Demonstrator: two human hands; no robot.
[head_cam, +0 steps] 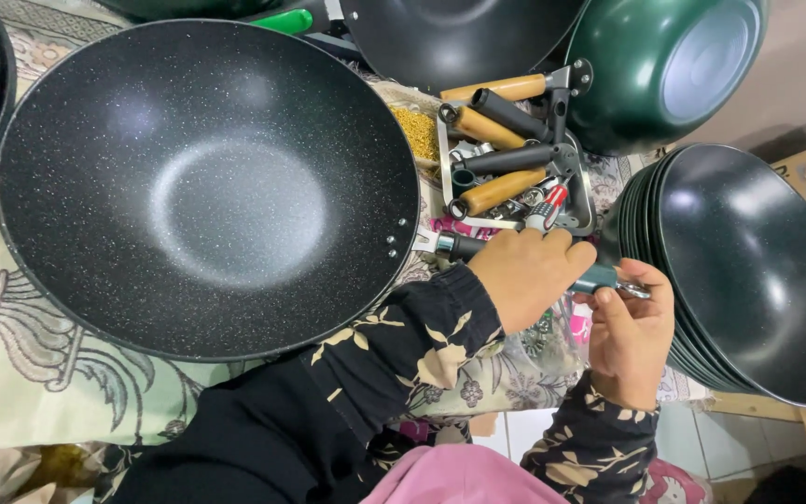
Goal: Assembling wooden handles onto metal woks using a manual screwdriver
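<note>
Gripping the wok's handle [464,246], the left hand [526,275] is clamped shut; the right hand [629,329] pinches a screwdriver [619,283]. Left of both, the speckled wok [207,187] looks heavy, rigid, best steadied by its handle.

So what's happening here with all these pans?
A person's left hand grips a dark handle at the rim of a large black speckled wok. The right hand holds a thin metal tool at the handle's far end. Spare wooden and black handles lie in a small tray, beside stacked dark woks.
</note>
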